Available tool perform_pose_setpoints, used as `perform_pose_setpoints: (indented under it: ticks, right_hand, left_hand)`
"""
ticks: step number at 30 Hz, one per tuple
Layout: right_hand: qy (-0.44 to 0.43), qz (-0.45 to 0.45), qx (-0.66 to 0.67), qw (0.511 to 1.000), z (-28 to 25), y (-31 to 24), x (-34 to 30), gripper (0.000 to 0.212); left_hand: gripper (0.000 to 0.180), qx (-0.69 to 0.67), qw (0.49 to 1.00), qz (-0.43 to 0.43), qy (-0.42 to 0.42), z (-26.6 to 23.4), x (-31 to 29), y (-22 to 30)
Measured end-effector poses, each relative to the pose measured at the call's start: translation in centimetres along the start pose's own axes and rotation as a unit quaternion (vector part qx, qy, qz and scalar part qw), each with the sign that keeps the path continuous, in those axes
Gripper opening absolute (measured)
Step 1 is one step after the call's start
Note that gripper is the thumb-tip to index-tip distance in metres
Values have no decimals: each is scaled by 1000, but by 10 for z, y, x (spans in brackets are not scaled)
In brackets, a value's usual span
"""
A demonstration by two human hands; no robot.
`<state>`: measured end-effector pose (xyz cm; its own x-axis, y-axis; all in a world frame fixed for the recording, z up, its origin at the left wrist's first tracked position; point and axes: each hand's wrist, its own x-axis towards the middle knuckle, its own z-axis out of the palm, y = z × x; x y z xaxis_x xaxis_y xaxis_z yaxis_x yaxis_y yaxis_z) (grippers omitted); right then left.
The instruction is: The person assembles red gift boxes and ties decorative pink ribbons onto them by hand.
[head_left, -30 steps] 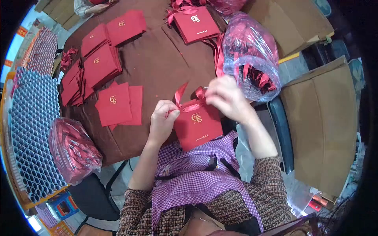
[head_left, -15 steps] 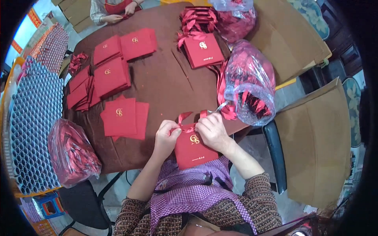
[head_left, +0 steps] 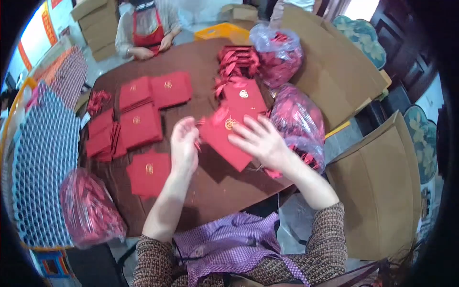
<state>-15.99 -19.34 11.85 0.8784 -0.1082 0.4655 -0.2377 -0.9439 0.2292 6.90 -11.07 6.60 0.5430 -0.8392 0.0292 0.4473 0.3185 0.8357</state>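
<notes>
A flat red gift bag (head_left: 234, 146) with a gold emblem and a ribbon bow (head_left: 219, 116) at its top is tilted above the table between my hands. My left hand (head_left: 184, 143) is at its left, fingers curled, with a bit of red ribbon (head_left: 197, 144) showing at the thumb. Spread across the bag's right side are the fingers of my right hand (head_left: 260, 139). Motion smears the bow and fingertips. Just beyond lies a stack of finished-looking red bags (head_left: 245, 93) with ribbons.
Stacks of plain red bags (head_left: 138, 122) and a fanned pile (head_left: 148, 174) lie left on the brown tablecloth (head_left: 201, 201). Plastic sacks of red ribbons (head_left: 296, 112) stand right, another sack (head_left: 91, 208) left. Cardboard sheets (head_left: 377, 191) line the right. Across sits a person in a red apron (head_left: 146, 31).
Both hands and the bag have moved forward from the near table edge toward the ribboned stack. The bag has tilted. My right fingers have spread from a pinch at the ribbon.
</notes>
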Motion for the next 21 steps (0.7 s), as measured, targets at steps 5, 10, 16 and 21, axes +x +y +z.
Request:
perform_pose_setpoints:
  ticks: [5, 10, 16, 21]
  right_hand:
    - [169, 68, -139, 973, -9, 96, 60, 51]
    - [75, 147, -87, 982, 88, 152, 41, 67]
    - [-170, 166, 38, 971, 173, 160, -5, 65]
    - [-240, 168, 108, 950, 180, 157, 1, 61]
  left_hand:
    - [30, 280, 902, 325, 52, 37, 91, 33]
    - [24, 415, 779, 468, -47, 75, 131, 6]
    - [20, 547, 677, 431, -239, 91, 195, -94]
    - [47, 716, 562, 287, -299, 98, 227, -153]
